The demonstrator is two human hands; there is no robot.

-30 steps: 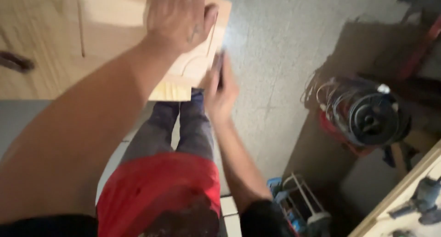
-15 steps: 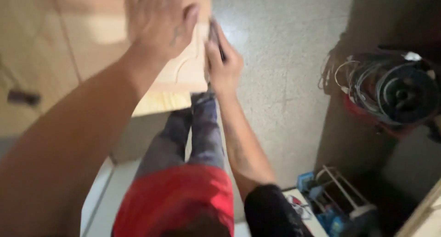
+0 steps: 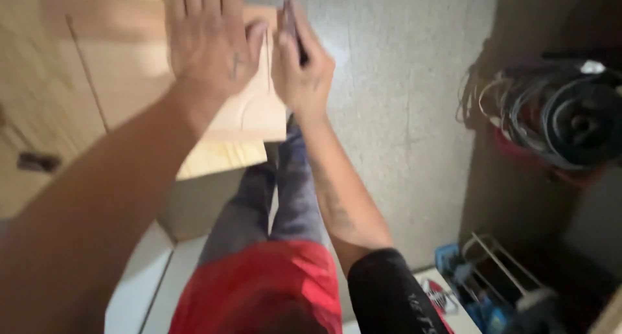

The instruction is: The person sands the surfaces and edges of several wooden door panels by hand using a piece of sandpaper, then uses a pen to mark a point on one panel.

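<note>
- Change since half a second ago: the left hand and right hand are now seen larger and farther right in the view, and the coil of cable has slid toward the right edge.
- The left hand is laid flat on the wooden board, fingers straight and slightly spread, clamped on nothing.
- The right hand is closed around a thin dark pencil, which is held upright at the board's right edge.
- The board is pale, smooth plywood with a curved line drawn on it; it lies at the far left, on a wider wooden surface with visible grain.
- The speckled grey floor is seen on the right.
- Grey trousers and a red garment are seen near, below the board.
</note>
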